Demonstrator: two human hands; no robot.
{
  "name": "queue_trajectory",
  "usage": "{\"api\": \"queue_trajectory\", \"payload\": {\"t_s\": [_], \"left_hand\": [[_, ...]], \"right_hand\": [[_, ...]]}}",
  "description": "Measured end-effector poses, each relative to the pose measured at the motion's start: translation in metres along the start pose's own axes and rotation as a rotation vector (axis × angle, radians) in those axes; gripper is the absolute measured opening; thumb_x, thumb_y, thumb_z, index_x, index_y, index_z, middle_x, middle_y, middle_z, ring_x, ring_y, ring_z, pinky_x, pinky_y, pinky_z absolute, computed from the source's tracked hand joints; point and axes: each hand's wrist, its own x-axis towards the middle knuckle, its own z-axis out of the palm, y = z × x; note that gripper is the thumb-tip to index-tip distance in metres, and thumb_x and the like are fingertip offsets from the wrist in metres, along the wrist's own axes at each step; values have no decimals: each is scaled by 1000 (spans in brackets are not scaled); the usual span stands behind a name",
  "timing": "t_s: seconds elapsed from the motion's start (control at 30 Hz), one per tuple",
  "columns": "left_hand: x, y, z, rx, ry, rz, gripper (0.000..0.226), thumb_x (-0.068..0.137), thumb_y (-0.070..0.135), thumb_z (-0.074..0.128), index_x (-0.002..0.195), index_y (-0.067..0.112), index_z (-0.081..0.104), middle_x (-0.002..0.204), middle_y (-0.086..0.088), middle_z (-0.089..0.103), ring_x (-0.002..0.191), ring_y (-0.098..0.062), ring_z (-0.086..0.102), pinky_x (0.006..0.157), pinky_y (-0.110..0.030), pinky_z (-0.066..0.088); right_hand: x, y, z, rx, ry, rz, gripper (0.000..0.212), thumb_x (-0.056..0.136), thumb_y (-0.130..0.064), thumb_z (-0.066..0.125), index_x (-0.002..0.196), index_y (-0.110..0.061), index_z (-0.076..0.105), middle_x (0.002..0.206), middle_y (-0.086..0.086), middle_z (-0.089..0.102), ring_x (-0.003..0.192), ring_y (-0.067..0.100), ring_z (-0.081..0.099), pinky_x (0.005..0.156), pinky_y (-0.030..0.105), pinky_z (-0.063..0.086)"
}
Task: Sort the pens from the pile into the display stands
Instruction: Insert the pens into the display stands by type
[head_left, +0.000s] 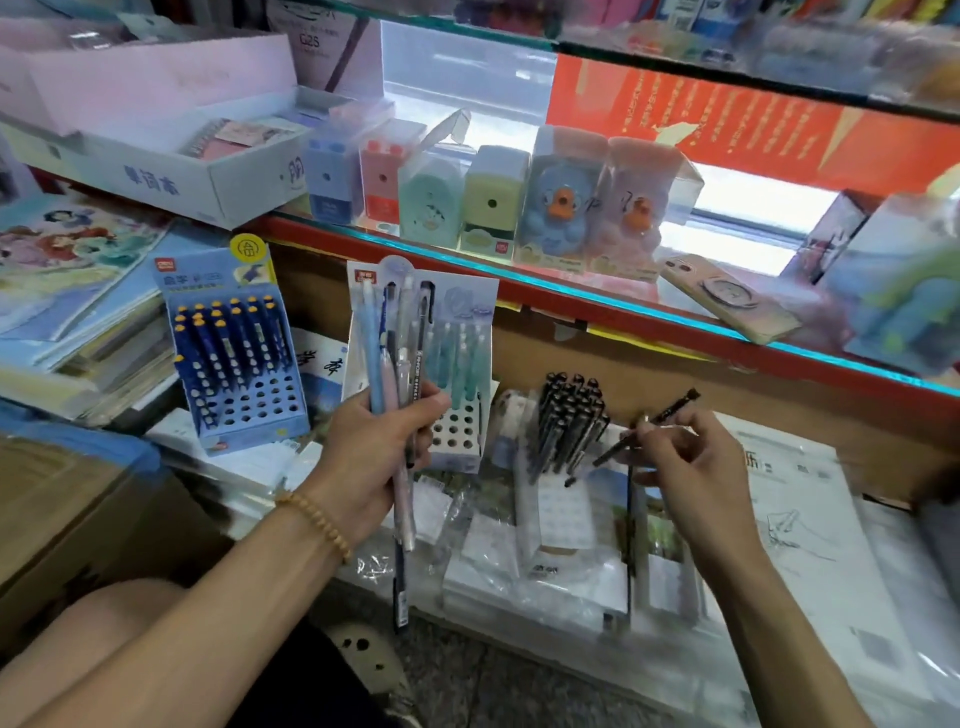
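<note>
Our left hand (382, 441) grasps a bundle of pens (400, 364) upright, fingers curled round their middles; we count a pale blue, a pink, a clear and a black barrel, though the bundle hides how many lie behind. A beaded bracelet (317, 519) circles that wrist. Our right hand (685, 467) pinches a slim black pen (660, 418), tilted and motion-blurred, just beside the white display stand (563, 512) crowded with black pens. Behind the left hand stands a stand of teal pens (460, 364), its lower holes partly covered by our fingers. Farther left, a blue perforated stand (244, 395) holds navy, yellow-tipped pens. Glossy plastic-wrapped packets (810, 519) lie beneath.
</note>
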Motion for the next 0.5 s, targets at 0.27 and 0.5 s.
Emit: {"api": "queue_trajectory", "payload": {"t_s": [0.27,0.5], "left_hand": [[4,-20,11,-88,51,-40,13,84,2,69,79,11,62,60,1,51,48,-10,44,41,-18,40],[4,-26,4,-106,68,-45,15,85,1,68,77,12,60,60,2,53,47,-10,44,41,-18,39]], "right_hand": [[15,30,26,-253,13,-150,16,88,-15,72,77,-10,62,68,2,62,63,15,56,56,21,41],[18,39,33,-428,-1,-186,15,87,-15,69,76,-11,60,71,-1,64,62,13,56,54,28,40]]}}
